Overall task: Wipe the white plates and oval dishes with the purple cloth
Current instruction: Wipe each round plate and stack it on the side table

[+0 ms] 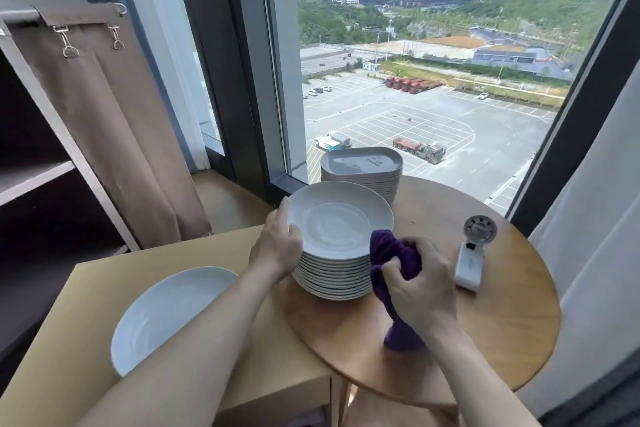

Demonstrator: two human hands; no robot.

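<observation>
the left hand (277, 246) holds the left edge of the top plate (339, 218). its fingers are bent round the rim and the thumb lies on top of the rim. the right hand (419, 284) is closed tight on the purple cloth (391, 253), which is all bunched up in the fist. the top of the cloth touches the near right edge of the top plate. a tail of the cloth hangs down under the wrist and rests on the round wooden tabletop (502, 322). the top plate sits on a tall stack of white plates (336, 277) near the left side of the tabletop. just behind it, close to the window (415, 80), is a stack of oval dishes (362, 166), and the top one looks shiny. one more white plate (166, 315) lies alone on a lower tan surface (104, 270) to the left, and the left arm hides part of it. a small white fan (472, 253) lies on the right part of the tabletop, near the right hand but not touching it. it has a small dark mark on it, too small to read. a brown curtain (121, 132) hangs on the left beside a shelf (34, 180). no other writing can be read.
</observation>
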